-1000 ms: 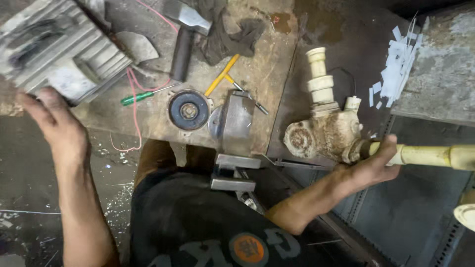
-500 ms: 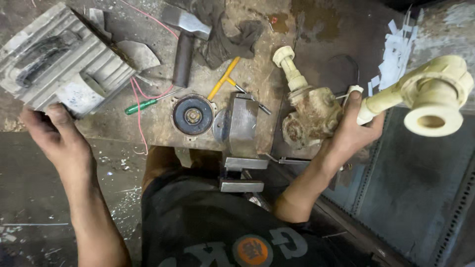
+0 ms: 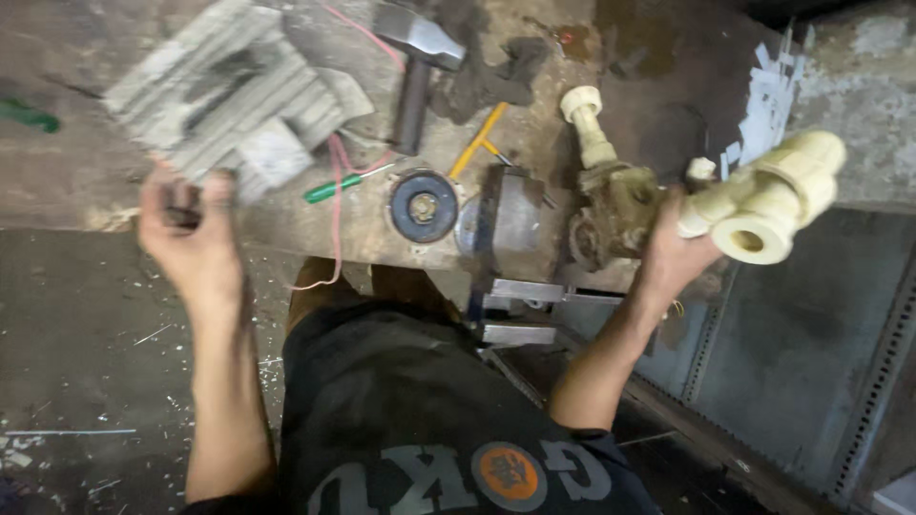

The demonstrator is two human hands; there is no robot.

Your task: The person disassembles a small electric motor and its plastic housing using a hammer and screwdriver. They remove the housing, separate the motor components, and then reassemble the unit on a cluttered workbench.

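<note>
Right hand (image 3: 673, 253) grasps a cream pipe fitting (image 3: 763, 200), its long axis pointing up-right, open bore facing the camera. Left hand (image 3: 191, 238) pinches a small dark piece (image 3: 179, 205) below a grey ribbed block (image 3: 224, 100).

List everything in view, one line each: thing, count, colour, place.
pipe fitting: one, cream plastic, held up at the right
valve assembly: one, dirty tan with a cream stem, right part of the workbench
bench vise: one, grey metal, front edge of the bench, centre
round disc: one, dark with a metal hub, left of the vise
hammer: one, steel head and dark handle, top centre
screwdriver: one, green handle, left of the disc
yellow tool: one, above the vise
ribbed metal block: one, grey, top left
red wire: one, looping over the bench edge
left hand: at the bench's front edge, near the block
right hand: gripping the pipe fitting
</note>
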